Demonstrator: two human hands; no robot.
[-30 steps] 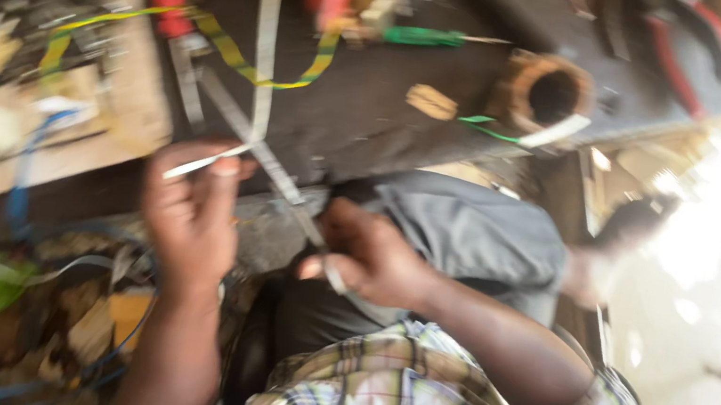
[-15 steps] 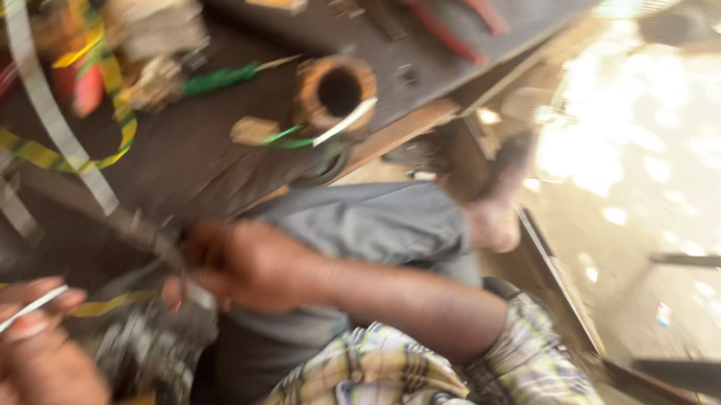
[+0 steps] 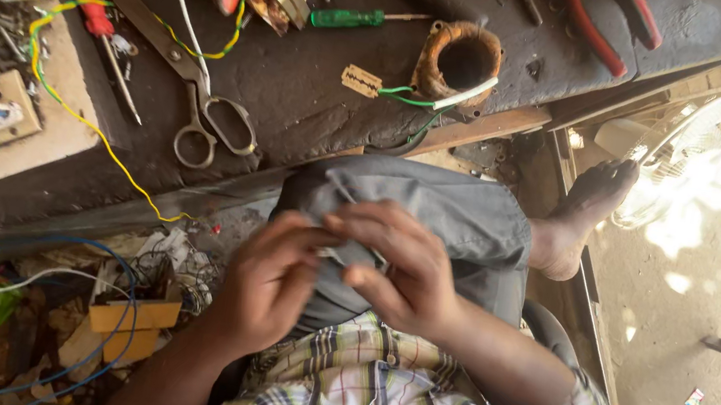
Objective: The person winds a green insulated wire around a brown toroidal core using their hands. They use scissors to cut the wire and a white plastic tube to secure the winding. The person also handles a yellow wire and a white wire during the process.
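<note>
Over the lap, at 6 o'clock from the worktop [image 3: 318,101]: both hands meet above the grey trousers [image 3: 445,210].
Thing in hand: a thin pale strip [image 3: 336,254], mostly hidden between the hands; only a short bit shows, too little to tell its full length.
Left hand [image 3: 267,284]: fingers curled round the strip's near end, closed on it.
Right hand [image 3: 398,270]: fingers pinched on the strip from 3 o'clock.
Key relation: strip runs roughly 9 to 3 o'clock, bridging both hands; neither is nearer.
Idle on worktop: scissors [image 3: 203,108] at 11 o'clock, copper coil [image 3: 460,60] at 1 o'clock.
Change: half a second ago the hands were well apart, left low at 8 o'clock; now touching.
</note>
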